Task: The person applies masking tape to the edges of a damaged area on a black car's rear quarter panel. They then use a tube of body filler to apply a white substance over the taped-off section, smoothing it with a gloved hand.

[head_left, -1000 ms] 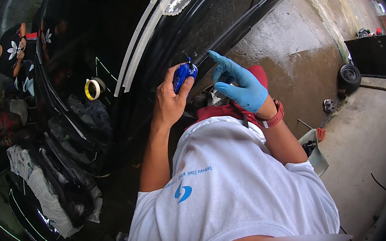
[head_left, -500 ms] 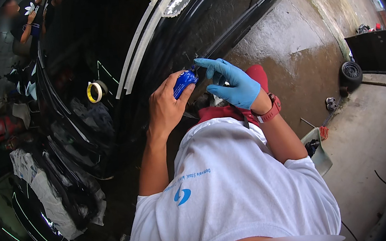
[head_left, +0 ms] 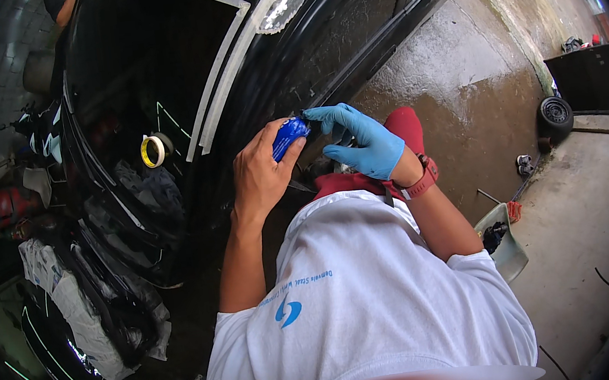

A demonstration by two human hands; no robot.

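My bare left hand (head_left: pixel 254 172) is wrapped round a shiny blue tube or pouch (head_left: pixel 288 138), with the thumb along its near side. It is too covered to tell its exact kind. My right hand (head_left: pixel 370 141), in a light blue glove, is just right of it. Its index fingertip reaches the dark end of the tube, while the thumb stays well apart from the fingers; nothing shows in its grasp. Beyond both hands is a black car panel (head_left: pixel 249 95) with a whitish bare patch (head_left: pixel 283 3) and strips of masking tape (head_left: pixel 213 80).
A masking tape roll (head_left: pixel 152 152) with a yellow core rests on the dark surface at left. Crumpled plastic sheeting (head_left: pixel 70 307) covers parts at lower left, near a red case (head_left: pixel 2 209). To the right are a pale bin (head_left: pixel 508 253), a wheel (head_left: pixel 555 113) and wet floor.
The right hand has dropped slightly, its fingertips closer to the tube's end. The left hand keeps its hold. At the upper left, the other person has mostly gone out of view.
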